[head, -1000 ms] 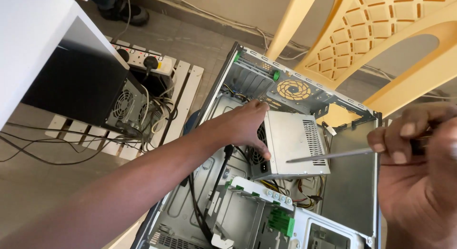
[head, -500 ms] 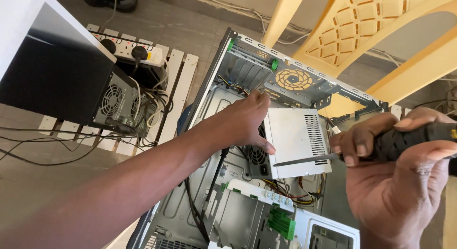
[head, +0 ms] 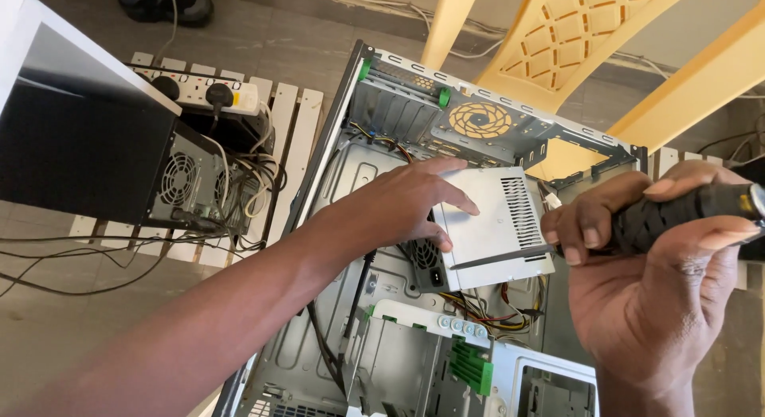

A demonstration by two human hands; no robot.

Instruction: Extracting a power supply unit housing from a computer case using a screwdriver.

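The left hand is lying open and flat on the grey metal power supply box inside the open computer case. The right hand is gripping a black-handled screwdriver, its shaft crossing the box.

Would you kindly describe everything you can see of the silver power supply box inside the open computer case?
The power supply box is a rectangular unit of plain grey sheet metal with a slotted vent near its right end and a round fan grille on its dark near-left face. It lies loose and skewed inside the open computer case. The left hand rests on its left end, and the screwdriver in the right hand reaches across its near edge.
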